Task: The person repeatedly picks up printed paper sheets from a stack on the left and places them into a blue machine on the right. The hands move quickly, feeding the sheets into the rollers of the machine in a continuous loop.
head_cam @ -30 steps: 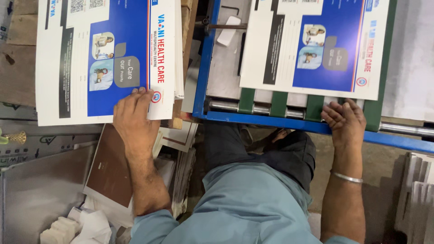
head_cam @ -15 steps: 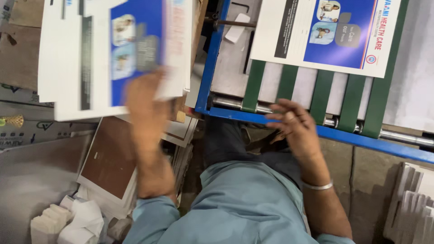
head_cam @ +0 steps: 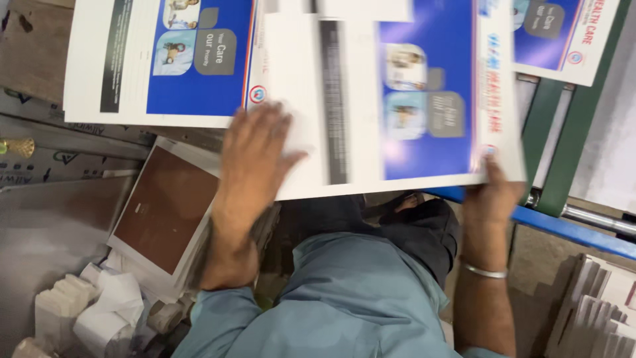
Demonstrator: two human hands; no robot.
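Right now I have a large printed sheet (head_cam: 397, 99) held flat between my two hands, and it is blurred with motion. It is white along the edges with a broad blue panel and small photo squares on it. My left hand (head_cam: 255, 156) lies palm down on the sheet's near left part, fingers spread wide across the white area, so that grip is apart and flat, pressing rather than pinching. My right hand (head_cam: 493, 192) is at the sheet's near right corner; the thumb side comes up over the edge, and the grip looks clamped on the sheet, though the fingers beneath are hidden by the paper. A metal bangle (head_cam: 483, 270) sits on that wrist.

So the sheet spans from one hand to the other, lying just beyond my lap and above my grey-blue shirt (head_cam: 344, 305). To the left of it, and partly under its left edge, a stack of the same printed sheets (head_cam: 159, 59) rests on a desk (head_cam: 33, 53) of worn wood. To the right, another printed sheet (head_cam: 563, 40) lies on green belts (head_cam: 570, 132) of a machine with a blue frame rail (head_cam: 570, 229), and the sheet I hold overlaps its near left part. Below my left forearm sits a brown-covered pad (head_cam: 165, 205) on a pile of paper, with crumpled white scraps (head_cam: 99, 308) near it.
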